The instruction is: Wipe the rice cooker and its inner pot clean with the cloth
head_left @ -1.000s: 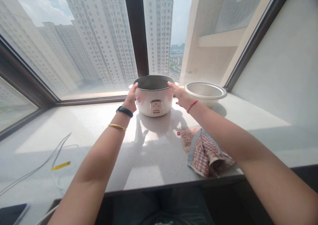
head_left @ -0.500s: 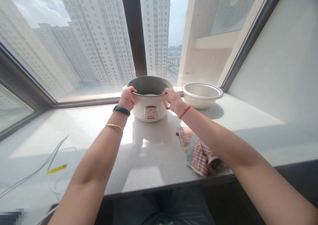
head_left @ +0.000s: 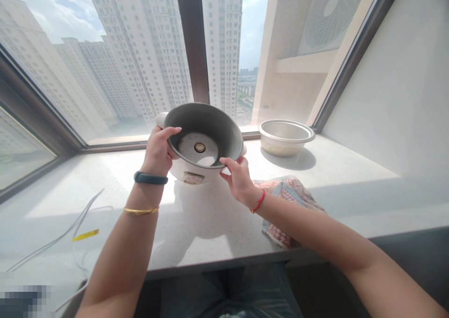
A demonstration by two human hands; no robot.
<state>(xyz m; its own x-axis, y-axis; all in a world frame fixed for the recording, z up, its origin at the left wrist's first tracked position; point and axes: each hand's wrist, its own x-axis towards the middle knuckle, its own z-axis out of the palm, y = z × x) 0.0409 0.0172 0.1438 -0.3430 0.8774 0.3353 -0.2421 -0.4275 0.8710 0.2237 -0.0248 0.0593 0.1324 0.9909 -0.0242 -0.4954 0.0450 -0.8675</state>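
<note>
Between my two hands is a white rice cooker body point(head_left: 191, 170), tilted toward me and raised off the sill, its shadow falling below it. Its grey inside shows a round heating plate point(head_left: 210, 142) with a small button in the centre; the front panel faces downward. My left hand point(head_left: 159, 147) grips the left rim, thumb over the edge. On the front right rim, my right hand point(head_left: 240, 177) pinches the edge, fingers partly hidden underneath. To the right stands the light inner pot point(head_left: 282, 147). Near my right forearm lies a crumpled pink checked oven mitt point(head_left: 280, 236).
The white sill point(head_left: 126, 168) runs along a large window with a dark frame point(head_left: 194, 42). A pale cable point(head_left: 52, 241) with a yellow tag point(head_left: 86, 234) lies at left. A wall point(head_left: 396, 98) bounds the right side. The sill's front edge is close to my body.
The rice cooker body has been lifted and tipped toward me, so its heating plate now shows. Both hands moved with it, and the right hand came nearer along the rim.
</note>
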